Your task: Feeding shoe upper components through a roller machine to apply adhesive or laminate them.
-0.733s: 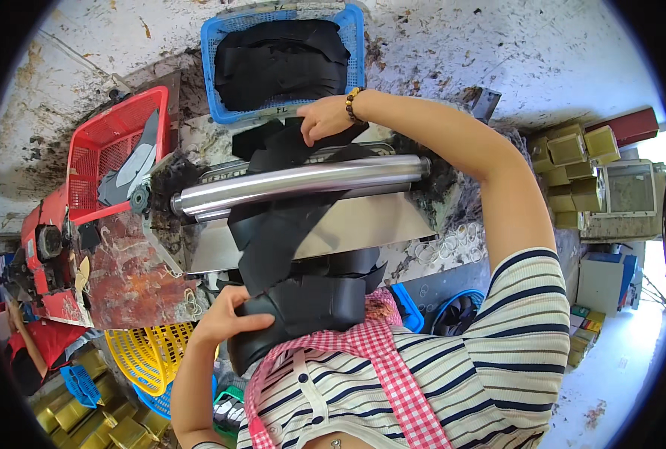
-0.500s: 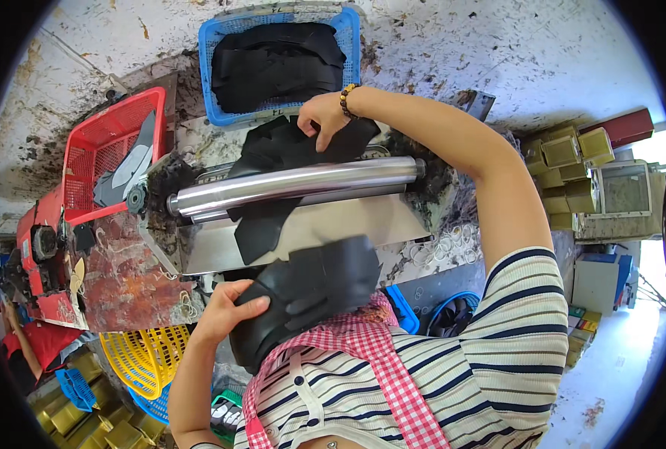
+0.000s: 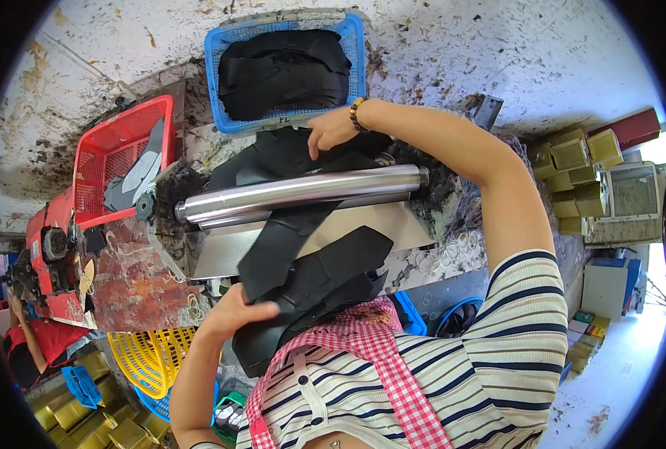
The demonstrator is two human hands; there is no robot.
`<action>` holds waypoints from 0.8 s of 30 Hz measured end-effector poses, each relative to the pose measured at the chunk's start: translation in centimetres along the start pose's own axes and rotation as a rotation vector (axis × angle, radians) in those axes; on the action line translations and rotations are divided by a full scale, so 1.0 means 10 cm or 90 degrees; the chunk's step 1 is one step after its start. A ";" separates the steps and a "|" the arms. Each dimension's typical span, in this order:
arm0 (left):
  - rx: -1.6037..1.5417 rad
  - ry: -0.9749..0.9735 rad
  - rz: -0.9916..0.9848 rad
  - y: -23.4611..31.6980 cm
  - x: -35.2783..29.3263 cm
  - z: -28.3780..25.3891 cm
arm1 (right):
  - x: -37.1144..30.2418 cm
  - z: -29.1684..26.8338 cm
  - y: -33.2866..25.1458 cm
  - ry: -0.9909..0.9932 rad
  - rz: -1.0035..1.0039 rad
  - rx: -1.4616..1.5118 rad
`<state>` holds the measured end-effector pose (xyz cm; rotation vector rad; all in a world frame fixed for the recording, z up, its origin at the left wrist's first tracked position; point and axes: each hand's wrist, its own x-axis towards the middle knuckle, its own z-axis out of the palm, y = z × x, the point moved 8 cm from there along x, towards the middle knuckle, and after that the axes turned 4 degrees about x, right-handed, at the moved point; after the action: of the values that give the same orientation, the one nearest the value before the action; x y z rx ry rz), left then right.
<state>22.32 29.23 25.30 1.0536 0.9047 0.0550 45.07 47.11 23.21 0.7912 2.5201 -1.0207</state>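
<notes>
"Behind a long, shiny metal roller (image 3: 303, 194), what occupies the right hand (image 3: 334, 130)?"

"Its fingers curl down onto spread flat black sheets (image 3: 236, 161); whether they pinch any, I cannot tell."

"And nearer the body?"

"The left hand (image 3: 234, 314) clamps a bundle of angular black pieces (image 3: 333, 269) under its thumb, other fingers partly hidden. One black strip (image 3: 284, 243) emerges beneath the roller, which bars the way between the hands."

"Around them?"

"A filled blue plastic basket (image 3: 212, 75) beyond, a red plastic basket (image 3: 86, 183) left, pale thin rings (image 3: 453, 253) right."

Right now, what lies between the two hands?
Head view: the roller, and a black strip over the metal plate, between right hand and left hand.
</notes>
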 end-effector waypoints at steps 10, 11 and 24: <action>-0.015 0.084 -0.119 -0.21 0.15 -0.01 | -0.07 -0.27 -0.06 0.156 -0.056 0.159; -0.014 0.085 -0.121 -0.18 0.15 -0.01 | -0.06 -0.24 -0.06 0.120 -0.091 0.148; 0.139 -0.164 0.119 -0.19 -0.21 0.09 | -0.26 -0.56 -0.23 0.080 0.045 0.036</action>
<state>20.90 26.67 25.31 1.3136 0.5866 -0.0242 45.32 48.76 29.64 0.9817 2.5560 -1.0534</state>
